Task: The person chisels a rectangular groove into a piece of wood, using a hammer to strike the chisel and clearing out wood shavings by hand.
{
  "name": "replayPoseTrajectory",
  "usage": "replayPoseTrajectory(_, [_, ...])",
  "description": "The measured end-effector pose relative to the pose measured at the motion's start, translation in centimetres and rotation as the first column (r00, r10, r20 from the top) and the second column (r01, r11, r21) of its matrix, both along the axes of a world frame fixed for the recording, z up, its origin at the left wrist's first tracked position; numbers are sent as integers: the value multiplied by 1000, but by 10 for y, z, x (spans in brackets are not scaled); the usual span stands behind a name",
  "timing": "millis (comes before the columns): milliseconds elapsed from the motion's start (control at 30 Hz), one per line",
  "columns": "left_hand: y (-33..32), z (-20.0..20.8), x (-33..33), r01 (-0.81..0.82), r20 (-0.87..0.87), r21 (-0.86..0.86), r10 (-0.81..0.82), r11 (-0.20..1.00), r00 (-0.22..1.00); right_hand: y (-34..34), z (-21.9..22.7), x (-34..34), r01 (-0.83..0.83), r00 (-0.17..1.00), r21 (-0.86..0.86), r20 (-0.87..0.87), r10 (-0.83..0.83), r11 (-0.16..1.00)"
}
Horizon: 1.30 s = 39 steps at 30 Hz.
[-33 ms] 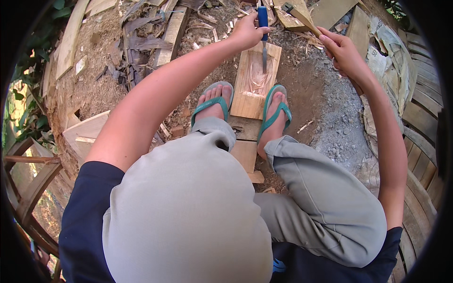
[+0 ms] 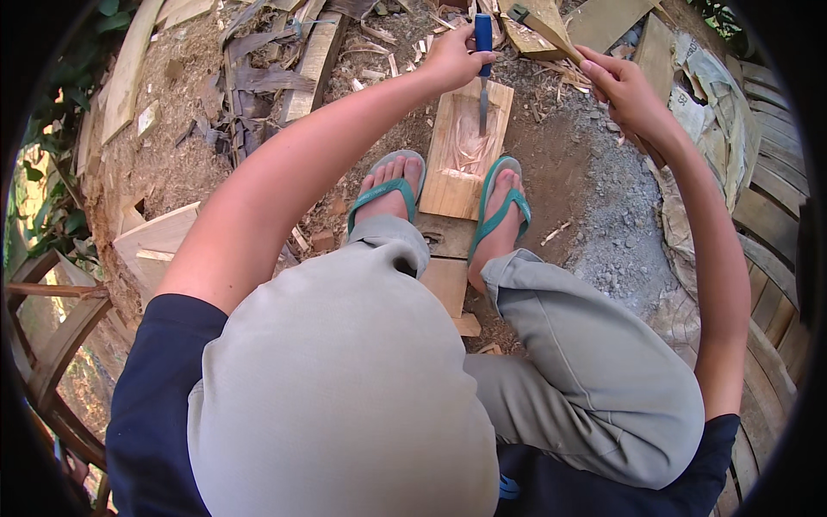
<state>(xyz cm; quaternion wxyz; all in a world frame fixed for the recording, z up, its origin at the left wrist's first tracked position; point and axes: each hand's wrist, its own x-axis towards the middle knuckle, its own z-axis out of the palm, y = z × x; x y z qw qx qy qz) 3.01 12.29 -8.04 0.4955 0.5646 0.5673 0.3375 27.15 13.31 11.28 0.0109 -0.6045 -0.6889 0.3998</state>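
A chisel with a blue handle (image 2: 483,33) stands nearly upright, its metal blade (image 2: 484,108) touching the hollowed face of a wooden block (image 2: 457,194). Around its handle my left hand (image 2: 452,59) is closed. Farther right, my right hand (image 2: 627,93) grips the wooden handle of a hammer (image 2: 551,36). The hammer's small dark head (image 2: 518,13) is up and to the right of the chisel, apart from it. Pale shavings and a rough recess mark the block's middle. My feet in green flip-flops (image 2: 388,191) flank the block.
Under the block's near end lies another board (image 2: 446,283). Wood chips and loose planks (image 2: 312,65) are scattered over the dirt ahead. Grey gravel (image 2: 616,215) and a crumpled sack (image 2: 702,112) lie to the right, beside wooden slats (image 2: 767,211). A wooden frame (image 2: 65,336) stands at the left.
The hammer head and the chisel handle have shifted very slightly, the hammer head leftward and the chisel handle rightward. Both hands keep their grips.
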Motion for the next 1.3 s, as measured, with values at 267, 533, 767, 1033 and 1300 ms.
replayPoseTrajectory(267, [2,8,3,27,-102,-61,-33,998,994,52,5,-37,-335,909,51,280,309,941])
replayPoseTrajectory(533, [4,5,2,58,-195,-79,-73,995,978,50,-1,-44,-271,914,27,320,248,962])
replayPoseTrajectory(767, [12,13,17,158,-218,-73,-170,985,961,51,10,-38,-180,939,8,299,169,984])
replayPoseTrajectory(1033, [21,1,24,193,-215,-118,-214,974,953,35,12,-27,-17,973,88,230,-4,996])
replayPoseTrajectory(1300, [27,2,35,238,-176,-120,-257,964,950,39,-6,-6,31,982,227,176,-72,973])
